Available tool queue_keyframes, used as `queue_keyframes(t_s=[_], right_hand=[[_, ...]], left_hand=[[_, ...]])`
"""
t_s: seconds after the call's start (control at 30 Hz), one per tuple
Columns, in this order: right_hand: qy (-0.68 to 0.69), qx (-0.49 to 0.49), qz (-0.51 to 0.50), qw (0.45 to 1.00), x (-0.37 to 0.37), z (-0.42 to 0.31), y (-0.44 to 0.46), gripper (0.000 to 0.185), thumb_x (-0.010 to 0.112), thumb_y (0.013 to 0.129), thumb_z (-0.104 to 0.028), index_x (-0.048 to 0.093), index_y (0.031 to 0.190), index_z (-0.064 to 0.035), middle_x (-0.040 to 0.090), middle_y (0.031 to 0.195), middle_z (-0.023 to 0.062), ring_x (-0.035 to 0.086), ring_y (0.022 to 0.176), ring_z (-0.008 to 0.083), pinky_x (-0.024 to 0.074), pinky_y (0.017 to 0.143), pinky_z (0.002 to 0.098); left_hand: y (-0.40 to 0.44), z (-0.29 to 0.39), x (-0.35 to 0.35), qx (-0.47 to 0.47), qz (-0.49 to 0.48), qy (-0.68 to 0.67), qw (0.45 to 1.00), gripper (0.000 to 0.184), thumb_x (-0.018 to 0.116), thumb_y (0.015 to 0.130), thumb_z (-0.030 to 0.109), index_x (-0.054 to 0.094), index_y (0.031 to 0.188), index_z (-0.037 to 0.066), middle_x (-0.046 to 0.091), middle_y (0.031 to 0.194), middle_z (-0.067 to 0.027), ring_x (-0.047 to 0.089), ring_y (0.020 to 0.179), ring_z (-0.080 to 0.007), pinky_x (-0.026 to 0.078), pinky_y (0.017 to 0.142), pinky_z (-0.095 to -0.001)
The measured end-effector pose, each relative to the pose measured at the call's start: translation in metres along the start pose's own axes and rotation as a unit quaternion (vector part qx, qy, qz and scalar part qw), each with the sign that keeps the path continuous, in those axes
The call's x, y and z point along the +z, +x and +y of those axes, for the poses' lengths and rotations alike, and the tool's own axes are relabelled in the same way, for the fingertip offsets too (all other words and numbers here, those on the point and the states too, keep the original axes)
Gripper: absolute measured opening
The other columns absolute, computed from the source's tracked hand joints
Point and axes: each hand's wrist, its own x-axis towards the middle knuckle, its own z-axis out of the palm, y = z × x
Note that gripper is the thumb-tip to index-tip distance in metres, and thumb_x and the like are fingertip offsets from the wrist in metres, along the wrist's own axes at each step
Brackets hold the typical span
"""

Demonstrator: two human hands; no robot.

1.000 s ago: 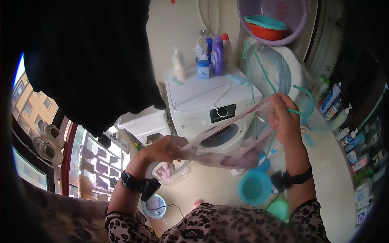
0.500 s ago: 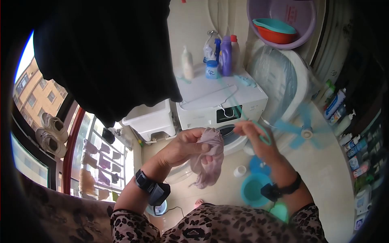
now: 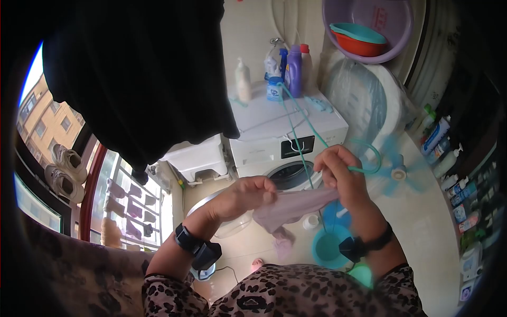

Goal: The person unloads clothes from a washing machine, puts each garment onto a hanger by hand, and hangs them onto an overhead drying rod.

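A thin pinkish cloth [image 3: 296, 207] is stretched between my two hands, one end hanging lower in the middle. My left hand [image 3: 244, 196] pinches its left end. My right hand [image 3: 340, 174] is closed on the cloth's right end and also on a green hanger [image 3: 311, 127], whose hook curls out to the right of the hand. The hanger's long thin frame points up toward the washing machine [image 3: 256, 150]. Fingertips of both hands are partly hidden by the cloth and the fingers.
Detergent bottles [image 3: 294, 71] stand on the washing machine. A dark garment [image 3: 142, 68] hangs at upper left. On the floor are a teal bucket [image 3: 330, 248] and a blue fan [image 3: 398, 171]. More bottles [image 3: 435, 134] line the right side. Shoes [image 3: 64, 182] sit by the window.
The cloth, earlier bunched in my left hand, is now spread between both hands. My right hand has closed on its end, and the hanger now slants up and left.
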Motion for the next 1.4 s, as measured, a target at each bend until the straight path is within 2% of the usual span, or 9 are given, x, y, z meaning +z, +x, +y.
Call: queue_keyframes(t_s=[0.17,0.3,0.47,0.63,0.9,1.1,1.13,1.23,1.4], right_hand=[[-0.117,-0.136,-0.064,0.982,0.024,0.023,-0.005,0.034,0.046,0.097,-0.03,0.059,0.11,-0.0016,0.062,0.097,0.005,0.055,0.091,0.0135,0.0424,0.082,0.0257],[-0.028,0.025,-0.15,0.988,0.021,0.032,-0.003,0.035,0.049,0.096,-0.03,0.06,0.111,-0.0003,0.063,0.102,0.0059,0.056,0.099,0.0153,0.0412,0.089,0.0269],[0.016,0.086,-0.13,0.988,0.01,0.017,-0.006,0.021,0.057,0.092,-0.021,0.061,0.098,-0.0007,0.05,0.067,-0.0027,0.043,0.054,0.0039,0.0382,0.049,0.0195],[0.129,0.057,-0.023,0.99,0.003,-0.027,-0.015,0.017,0.054,0.088,-0.013,0.06,0.098,0.0006,0.042,0.063,-0.0058,0.03,0.05,0.0018,0.0252,0.044,0.0179],[0.087,-0.066,0.139,0.984,-0.028,-0.046,-0.009,0.024,0.055,0.087,-0.017,0.058,0.103,0.0009,0.044,0.071,-0.0033,0.03,0.051,0.0013,0.0236,0.044,0.0164],[0.051,-0.077,0.158,0.983,-0.048,-0.034,-0.009,0.033,0.055,0.089,-0.02,0.055,0.116,-0.0019,0.04,0.075,-0.0052,0.028,0.053,-0.0004,0.0201,0.045,0.0154],[0.035,-0.06,0.169,0.983,-0.049,-0.031,-0.01,0.033,0.055,0.09,-0.02,0.055,0.118,-0.0024,0.039,0.075,-0.0053,0.028,0.053,-0.0003,0.02,0.045,0.0156],[-0.007,-0.059,0.202,0.978,-0.045,-0.034,-0.01,0.037,0.055,0.09,-0.021,0.052,0.122,-0.0037,0.039,0.074,-0.0054,0.028,0.052,-0.0002,0.02,0.044,0.0161],[-0.063,-0.061,0.214,0.973,-0.052,-0.027,-0.012,0.043,0.055,0.09,-0.021,0.048,0.13,-0.0055,0.037,0.071,-0.0061,0.027,0.05,-0.0001,0.0199,0.044,0.0171]], left_hand=[[0.006,0.018,0.01,0.03,-0.038,-0.024,0.999,0.012,0.052,0.094,0.014,0.056,0.102,0.005,0.059,0.094,-0.0002,0.056,0.086,-0.0072,0.045,0.078,-0.0215],[0.011,0.023,0.013,0.041,-0.05,0.081,0.995,0.013,0.051,0.095,0.014,0.055,0.103,0.005,0.058,0.092,0.0022,0.053,0.086,-0.0053,0.043,0.078,-0.0203],[-0.005,0.028,-0.012,0.023,-0.013,0.119,0.993,0.013,0.059,0.09,0.01,0.059,0.102,0.004,0.059,0.089,0.0026,0.054,0.081,-0.005,0.043,0.074,-0.021],[-0.016,0.007,-0.041,-0.154,-0.001,0.373,0.915,0.03,0.073,0.081,0.019,0.064,0.102,0.001,0.065,0.085,-0.0005,0.057,0.081,-0.0077,0.046,0.073,-0.0232],[-0.039,-0.035,-0.088,-0.101,0.048,0.562,0.819,0.028,0.074,0.077,0.02,0.066,0.098,0.002,0.067,0.08,-0.006,0.059,0.076,-0.0098,0.048,0.071,-0.0261],[-0.049,-0.041,-0.102,-0.059,0.218,0.443,0.868,0.016,0.067,0.081,0.009,0.064,0.094,0.002,0.062,0.071,-0.007,0.059,0.067,-0.0108,0.047,0.059,-0.0265],[-0.049,-0.039,-0.104,0.052,0.247,0.536,0.806,0.012,0.061,0.084,0.006,0.064,0.095,0.001,0.063,0.072,-0.0067,0.059,0.063,-0.011,0.047,0.053,-0.0246],[-0.052,-0.024,-0.114,-0.041,0.328,0.311,0.891,0.013,0.06,0.083,0.008,0.066,0.093,0.001,0.065,0.077,-0.0052,0.06,0.071,-0.0135,0.049,0.063,-0.0275],[-0.065,-0.009,-0.138,0.027,0.306,0.263,0.915,0.014,0.053,0.086,0.005,0.064,0.092,0.0,0.064,0.081,-0.0052,0.059,0.077,-0.0122,0.048,0.072,-0.0262]])
